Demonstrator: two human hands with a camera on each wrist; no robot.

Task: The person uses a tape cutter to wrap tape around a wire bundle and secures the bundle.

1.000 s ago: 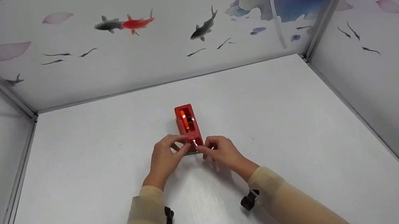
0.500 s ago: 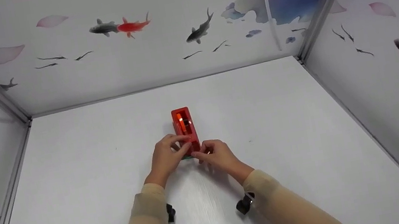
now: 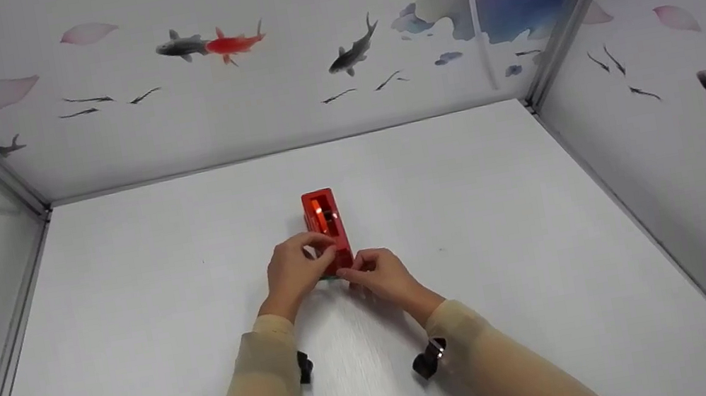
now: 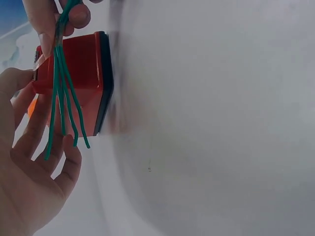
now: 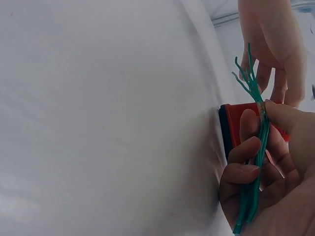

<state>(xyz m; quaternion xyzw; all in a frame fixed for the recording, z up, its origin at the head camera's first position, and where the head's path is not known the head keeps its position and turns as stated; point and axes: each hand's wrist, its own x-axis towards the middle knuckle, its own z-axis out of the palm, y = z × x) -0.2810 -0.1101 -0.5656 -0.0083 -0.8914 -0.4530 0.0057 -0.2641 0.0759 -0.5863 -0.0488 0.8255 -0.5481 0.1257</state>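
A red tape dispenser (image 3: 321, 214) with a dark base and an orange roll inside stands on the white table. My left hand (image 3: 292, 273) is at its near end, thumb and forefinger gripping around the cutter; in the left wrist view the other fingers (image 4: 29, 128) spread along its side. Just in front of the dispenser, my right hand (image 3: 384, 275) pinches a bundle of thin green wires (image 5: 258, 152) between thumb and fingers. Their loose ends fan out beyond the pinch, where a brownish wrapped spot (image 5: 262, 109) shows. Any tape strip between the bundle and cutter is hard to make out.
White panels printed with fish and petals (image 3: 244, 101) enclose the table (image 3: 510, 236) at the back and both sides. Black wrist cameras (image 3: 428, 357) sit under both sleeves.
My right hand has drawn slightly down toward me from the cutter, with the wires. My left thumb has shifted slightly up along the dispenser. The head view has moved a little.
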